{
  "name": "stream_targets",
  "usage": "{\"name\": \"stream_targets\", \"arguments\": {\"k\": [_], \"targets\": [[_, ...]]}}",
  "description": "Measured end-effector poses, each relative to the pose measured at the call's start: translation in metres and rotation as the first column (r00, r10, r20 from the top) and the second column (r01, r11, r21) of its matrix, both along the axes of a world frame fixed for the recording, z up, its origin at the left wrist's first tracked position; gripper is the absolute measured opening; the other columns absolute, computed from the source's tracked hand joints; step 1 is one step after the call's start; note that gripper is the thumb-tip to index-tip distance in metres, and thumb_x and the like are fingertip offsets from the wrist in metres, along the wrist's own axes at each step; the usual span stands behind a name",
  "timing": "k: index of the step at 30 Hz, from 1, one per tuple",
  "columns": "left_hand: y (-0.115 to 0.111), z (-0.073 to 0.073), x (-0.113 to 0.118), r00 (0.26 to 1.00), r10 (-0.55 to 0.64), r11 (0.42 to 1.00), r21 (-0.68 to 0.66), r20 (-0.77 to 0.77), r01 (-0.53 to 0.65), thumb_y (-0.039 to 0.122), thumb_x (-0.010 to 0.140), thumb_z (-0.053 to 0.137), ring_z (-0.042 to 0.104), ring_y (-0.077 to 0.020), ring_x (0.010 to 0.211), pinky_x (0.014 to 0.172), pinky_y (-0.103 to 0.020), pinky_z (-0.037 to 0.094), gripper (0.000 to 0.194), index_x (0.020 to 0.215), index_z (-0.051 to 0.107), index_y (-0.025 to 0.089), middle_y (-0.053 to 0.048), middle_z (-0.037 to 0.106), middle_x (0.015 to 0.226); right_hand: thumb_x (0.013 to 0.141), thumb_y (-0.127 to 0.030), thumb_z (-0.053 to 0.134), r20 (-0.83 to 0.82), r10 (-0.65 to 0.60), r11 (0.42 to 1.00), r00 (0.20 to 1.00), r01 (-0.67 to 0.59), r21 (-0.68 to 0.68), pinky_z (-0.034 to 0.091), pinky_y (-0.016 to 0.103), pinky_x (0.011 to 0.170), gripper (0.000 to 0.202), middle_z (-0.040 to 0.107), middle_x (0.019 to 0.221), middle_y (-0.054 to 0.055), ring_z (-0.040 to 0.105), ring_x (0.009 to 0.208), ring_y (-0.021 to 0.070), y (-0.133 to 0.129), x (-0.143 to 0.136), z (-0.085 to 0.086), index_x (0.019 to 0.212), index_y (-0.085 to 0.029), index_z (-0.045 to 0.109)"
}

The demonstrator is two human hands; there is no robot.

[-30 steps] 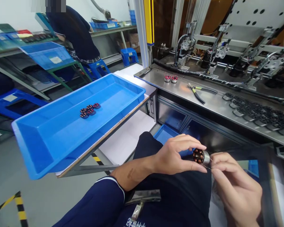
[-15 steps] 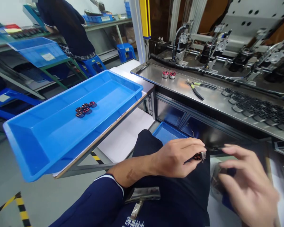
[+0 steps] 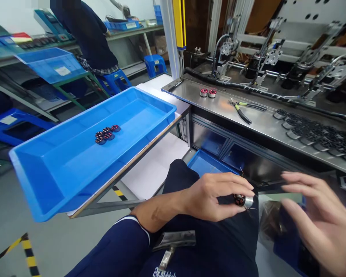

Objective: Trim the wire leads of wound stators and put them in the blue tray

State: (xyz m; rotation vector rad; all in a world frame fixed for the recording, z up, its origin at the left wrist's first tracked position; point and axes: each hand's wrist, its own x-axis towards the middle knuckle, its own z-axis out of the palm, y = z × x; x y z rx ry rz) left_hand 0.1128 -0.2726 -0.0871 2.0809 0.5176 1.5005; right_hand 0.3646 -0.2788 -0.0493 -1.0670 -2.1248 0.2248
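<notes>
My left hand (image 3: 212, 196) is held over my lap, its thumb and fingers closed on a small motor stator (image 3: 243, 200). Copper windings show on the stator's near side, its other end is a silver metal ring, and thin loose wires stick out of it. To the right, my right hand (image 3: 323, 219) is raised with thumb and fingers spread and nothing between them. Behind it are a clear plastic bag (image 3: 269, 221) with brownish contents and a dark blue thing (image 3: 290, 250), partly hidden by the hand.
At left a large blue tray (image 3: 144, 104) holds several dark wound stators (image 3: 106, 134). On the steel bench (image 3: 187, 88) lie two red-topped motor parts (image 3: 208, 92), cutting pliers (image 3: 245, 109), a pen (image 3: 175, 85) and rows of black-and-silver motor parts (image 3: 314, 130). Another person (image 3: 89, 38) sits behind.
My right hand has moved right, away from the left hand, and its fingers have spread wider. The left hand still holds the stator, which now shows more. The view has shifted slightly.
</notes>
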Motion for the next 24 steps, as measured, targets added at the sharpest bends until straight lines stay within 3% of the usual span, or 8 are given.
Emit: {"name": "stream_targets", "arguments": {"k": [3,7,10,13,15,17,19,24], "targets": [[0.000,-0.001,0.003,0.999,0.047,0.999,-0.003,-0.005,-0.047,0.015,0.087,0.072,0.077,-0.0206,0.103,0.095,-0.027,0.064,0.021,0.106,0.073,0.006,-0.020,0.078,0.110,0.087,-0.040,0.079,0.104,0.117,0.980,0.988,-0.132,0.152,0.045,0.051,0.108,0.030,0.060,0.129,0.014,0.053,0.134,0.0368,-0.007,-0.014,0.004,0.107,-0.021,0.066],[0.000,-0.001,0.004,0.999,0.030,0.999,-0.040,0.033,-0.029,0.013,0.085,0.072,0.077,-0.0226,0.103,0.095,-0.029,0.063,0.023,0.106,0.074,0.004,-0.022,0.077,0.110,0.092,-0.011,0.067,0.199,0.173,0.953,0.965,-0.215,0.213,0.043,0.046,0.113,0.011,0.056,0.131,0.015,0.048,0.141,0.0328,-0.011,-0.038,0.006,0.099,-0.018,0.065],[0.000,-0.003,-0.001,0.995,-0.024,0.978,-0.204,0.101,0.045,0.022,0.081,0.080,0.077,-0.0214,0.095,0.081,-0.027,0.065,0.029,0.105,0.075,0.007,-0.020,0.078,0.109,0.093,-0.010,0.063,0.152,0.178,0.965,0.972,-0.203,0.165,0.045,0.042,0.112,0.012,0.061,0.127,0.012,0.052,0.138,0.0294,-0.007,-0.033,0.005,0.097,-0.020,0.068],[-0.001,-0.008,-0.005,0.976,-0.044,0.910,-0.395,0.215,0.128,0.028,0.077,0.085,0.076,-0.0195,0.091,0.073,-0.025,0.065,0.035,0.106,0.076,0.010,-0.017,0.076,0.112,0.094,-0.021,0.066,0.045,0.230,0.973,0.972,-0.230,-0.010,0.054,0.041,0.100,0.008,0.067,0.125,0.009,0.065,0.123,0.0285,0.012,-0.016,0.008,0.090,-0.025,0.071],[-0.001,-0.012,-0.007,0.956,-0.019,0.866,-0.473,0.292,0.162,0.028,0.073,0.087,0.076,-0.0190,0.089,0.075,-0.027,0.066,0.039,0.107,0.077,0.011,-0.017,0.075,0.115,0.092,-0.029,0.068,-0.099,0.191,0.972,0.977,-0.202,-0.121,0.058,0.041,0.093,0.006,0.071,0.123,0.007,0.070,0.115,0.0289,0.039,-0.009,0.012,0.088,-0.027,0.072],[-0.001,-0.015,-0.009,0.938,0.030,0.830,-0.532,0.345,0.169,0.025,0.068,0.090,0.075,-0.0180,0.088,0.076,-0.027,0.066,0.043,0.107,0.078,0.012,-0.017,0.075,0.116,0.090,-0.041,0.071,-0.149,0.045,0.990,0.988,-0.064,-0.128,0.057,0.041,0.094,0.015,0.074,0.117,0.008,0.071,0.111,0.0289,0.079,-0.012,0.016,0.095,-0.027,0.073],[-0.002,-0.016,-0.011,0.922,0.086,0.788,-0.591,0.378,0.169,0.022,0.066,0.091,0.074,-0.0170,0.088,0.078,-0.026,0.065,0.045,0.107,0.078,0.012,-0.016,0.074,0.117,0.086,-0.057,0.070,-0.029,-0.151,0.988,0.988,0.150,-0.032,0.056,0.042,0.096,0.041,0.074,0.112,0.012,0.071,0.103,0.0280,0.130,-0.024,0.019,0.108,-0.022,0.073],[-0.006,-0.014,-0.026,0.897,0.150,0.720,-0.668,0.416,0.189,0.025,0.067,0.092,0.074,-0.0168,0.093,0.083,-0.027,0.063,0.049,0.112,0.076,0.013,-0.017,0.071,0.125,0.084,-0.056,0.073,0.174,-0.229,0.973,0.958,0.228,0.024,0.046,0.047,0.108,0.062,0.064,0.131,0.024,0.060,0.126,0.0359,0.239,-0.064,0.010,0.123,-0.008,0.067]]}}
